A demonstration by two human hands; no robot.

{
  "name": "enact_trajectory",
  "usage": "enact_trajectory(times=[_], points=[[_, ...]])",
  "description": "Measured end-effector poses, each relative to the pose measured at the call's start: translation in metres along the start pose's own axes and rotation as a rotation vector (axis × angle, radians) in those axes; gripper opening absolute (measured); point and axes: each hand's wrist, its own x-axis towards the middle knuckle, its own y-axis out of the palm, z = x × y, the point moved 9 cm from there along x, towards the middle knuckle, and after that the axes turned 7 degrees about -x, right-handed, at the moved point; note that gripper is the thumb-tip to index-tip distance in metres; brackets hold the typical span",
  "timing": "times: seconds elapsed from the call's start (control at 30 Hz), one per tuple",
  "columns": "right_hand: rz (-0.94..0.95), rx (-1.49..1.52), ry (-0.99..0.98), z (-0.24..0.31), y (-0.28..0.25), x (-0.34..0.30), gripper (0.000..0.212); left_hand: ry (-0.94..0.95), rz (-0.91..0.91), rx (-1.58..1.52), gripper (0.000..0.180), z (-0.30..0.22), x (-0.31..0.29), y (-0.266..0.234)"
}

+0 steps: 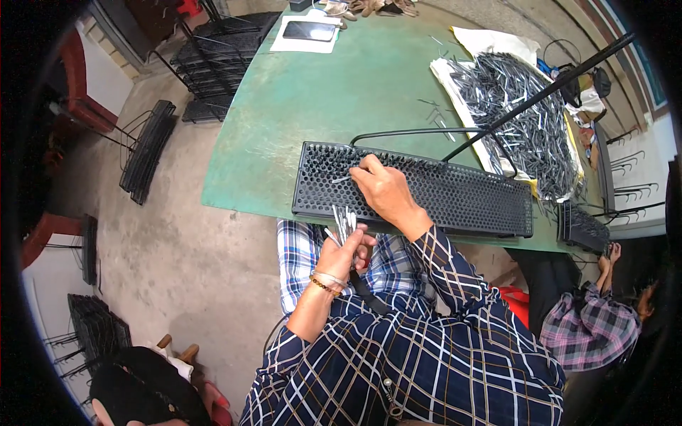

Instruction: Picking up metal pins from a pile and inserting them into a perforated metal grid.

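Note:
A long black perforated panel [455, 202] lies along the near edge of the green table, with rows of round holes across its top. Short dark pieces [323, 157] stick up from many holes along its far left part. My left hand [342, 250] is closed around a bundle of thin silvery-grey strips [344, 220], just in front of the panel's near edge. Over the panel's left half, my right hand [383, 190] pinches a thin grey strip [341, 179]. The strip's far end lies close to the holes; I cannot tell whether it sits in one.
A heap of grey strips [511, 106] fills an open white sack on the right of the green table [320, 92]. A long black rod [547, 92] slants above it. A phone [309, 30] lies at the back. Black panels [148, 149] stand left; other people sit nearby.

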Motion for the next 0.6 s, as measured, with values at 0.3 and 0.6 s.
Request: enact_trajectory(times=[0.3, 0.6], points=[[0.068, -0.071, -0.128, 0.017, 0.016, 0.000, 0.008, 0.050, -0.015, -0.012, 0.026, -0.007, -0.005, -0.005], [0.058, -0.032, 0.040, 0.014, 0.020, 0.000, 0.012, 0.084, -0.031, -0.046, 0.022, -0.009, -0.006, -0.013]])
